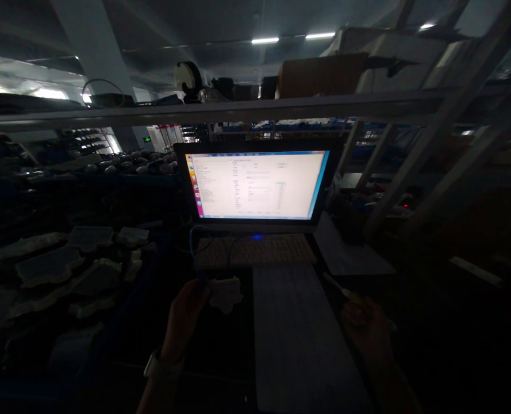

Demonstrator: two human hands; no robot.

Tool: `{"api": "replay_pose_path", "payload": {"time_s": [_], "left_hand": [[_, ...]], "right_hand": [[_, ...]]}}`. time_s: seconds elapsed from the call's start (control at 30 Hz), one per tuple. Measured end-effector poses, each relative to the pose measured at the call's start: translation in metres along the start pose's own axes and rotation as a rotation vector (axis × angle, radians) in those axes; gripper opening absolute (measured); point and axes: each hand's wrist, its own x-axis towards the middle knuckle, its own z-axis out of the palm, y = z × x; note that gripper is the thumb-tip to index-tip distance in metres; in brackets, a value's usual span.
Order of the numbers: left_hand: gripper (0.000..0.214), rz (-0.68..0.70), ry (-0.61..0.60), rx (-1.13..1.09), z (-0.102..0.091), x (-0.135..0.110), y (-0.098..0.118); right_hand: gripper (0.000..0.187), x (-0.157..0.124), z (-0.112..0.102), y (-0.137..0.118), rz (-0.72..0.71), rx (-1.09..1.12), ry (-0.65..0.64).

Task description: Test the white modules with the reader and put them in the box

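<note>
Though the scene is dim, a small pale flat part [225, 294] is seen pinched at its edge by the left hand [185, 319], just before the keyboard [255, 251]; probably light, stiff plastic. A slim tool [340, 289] is gripped by the closed right hand [365, 328].

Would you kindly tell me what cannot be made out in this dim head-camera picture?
- Text on the bright white monitor screen: too small and glaring.
- The pale flat notched part in the left hand: details lost in darkness.
- The thin pale stick-like tool in the right hand: kind unclear, its lower end hidden by the hand.
- Both forearms: cut off by the bottom edge.
</note>
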Motion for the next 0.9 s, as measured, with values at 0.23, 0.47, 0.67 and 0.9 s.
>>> {"api": "replay_pose_path", "payload": {"time_s": [0.23, 0.47, 0.67, 0.9], "left_hand": [[0.038, 0.145, 0.063, 0.227, 0.010, 0.002, -0.012], [0.038, 0.252, 0.079, 0.338, 0.012, 0.003, -0.034], [0.038, 0.260, 0.054, 0.358, 0.013, 0.002, -0.032], [0.043, 0.259, 0.069, 0.406, 0.011, 0.002, -0.043]], "right_hand": [[0.029, 0.000, 0.001, 0.002, -0.022, 0.001, 0.017], [0.027, -0.002, 0.006, 0.001, -0.041, -0.030, 0.007], [0.023, -0.003, 0.009, 0.005, -0.054, -0.048, 0.097], [0.061, -0.015, 0.006, -0.030, -0.438, -0.267, 0.145]]}}
